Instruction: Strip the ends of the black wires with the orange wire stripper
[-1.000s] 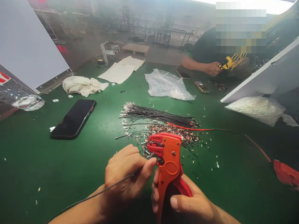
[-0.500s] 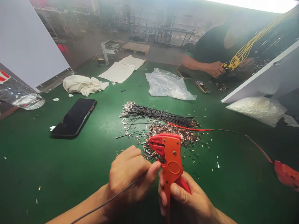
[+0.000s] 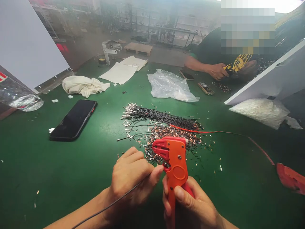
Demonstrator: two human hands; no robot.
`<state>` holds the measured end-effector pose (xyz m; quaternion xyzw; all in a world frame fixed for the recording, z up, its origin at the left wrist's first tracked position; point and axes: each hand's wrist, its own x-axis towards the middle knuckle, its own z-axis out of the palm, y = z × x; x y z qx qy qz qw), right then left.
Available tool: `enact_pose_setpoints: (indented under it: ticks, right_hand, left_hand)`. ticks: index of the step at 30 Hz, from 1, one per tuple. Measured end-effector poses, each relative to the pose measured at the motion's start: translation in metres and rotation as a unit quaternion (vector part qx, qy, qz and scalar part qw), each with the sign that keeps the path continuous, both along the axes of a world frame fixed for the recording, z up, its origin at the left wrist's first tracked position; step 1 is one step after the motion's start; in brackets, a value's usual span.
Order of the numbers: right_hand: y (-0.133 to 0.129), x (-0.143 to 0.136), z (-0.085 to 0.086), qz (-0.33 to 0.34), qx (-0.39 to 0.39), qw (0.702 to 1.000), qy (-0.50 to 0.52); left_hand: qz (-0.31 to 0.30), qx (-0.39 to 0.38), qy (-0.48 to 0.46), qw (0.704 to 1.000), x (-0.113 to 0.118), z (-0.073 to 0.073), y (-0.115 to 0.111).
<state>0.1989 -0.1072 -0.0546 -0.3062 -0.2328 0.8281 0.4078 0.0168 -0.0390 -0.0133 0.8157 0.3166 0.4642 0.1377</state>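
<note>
Green counter [image 3: 95, 171], scattered clippings [image 3: 194, 140]. Left grip [image 3: 132, 173] pinches dark wire [image 3: 114, 203] at the orange-red tool [image 3: 177, 159], below its nose; right grip [image 3: 197, 200] clasps it low. Likely trimming; next move calls for steady wire, firm squeeze.

- The wire stripper [image 3: 178, 162] has an orange body, a red head and a red lever; a raised oval and small metal pivots mark its flat side.
- It stands nearly upright above the tabletop [image 3: 234, 190], head up and nose pointing left, gripped around the handle by the right hand [image 3: 195, 200].
- Its red jaws lie close together with a narrow dark slot between them; a small metallic part shows beneath.
- The dark wire [image 3: 119, 199] is thin and smooth, running in a gentle curve from the lower edge of the view up to the left hand [image 3: 132, 178], which pinches it just beside the tool.
- The wire's near-tool end is hidden by the thumb.
</note>
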Motion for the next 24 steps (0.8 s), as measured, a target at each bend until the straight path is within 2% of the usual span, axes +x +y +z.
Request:
enact_pose_setpoints:
  ticks: [5,12,17,22,24]
  right_hand:
    - [0.001,-0.002,0.011,0.01,-0.014,0.998,-0.055]
    - [0.0,-0.004,0.0,0.01,0.005,1.0,0.008]
    - [0.012,-0.004,0.019,-0.001,0.043,0.998,0.045]
    - [0.017,0.005,0.036,-0.027,0.024,0.996,0.085]
    - [0.017,0.007,0.039,-0.005,0.022,0.993,0.117]
  left_hand:
    - [-0.012,0.01,-0.01,1.0,0.001,0.0,-0.002]
    - [-0.007,0.008,-0.044,0.999,0.004,-0.004,-0.001]
    - [0.005,-0.014,-0.085,0.996,-0.001,-0.004,0.003]
    - [0.043,-0.01,-0.125,0.991,-0.009,-0.001,0.01]
    - [0.036,-0.002,-0.11,0.993,-0.009,-0.001,0.011]
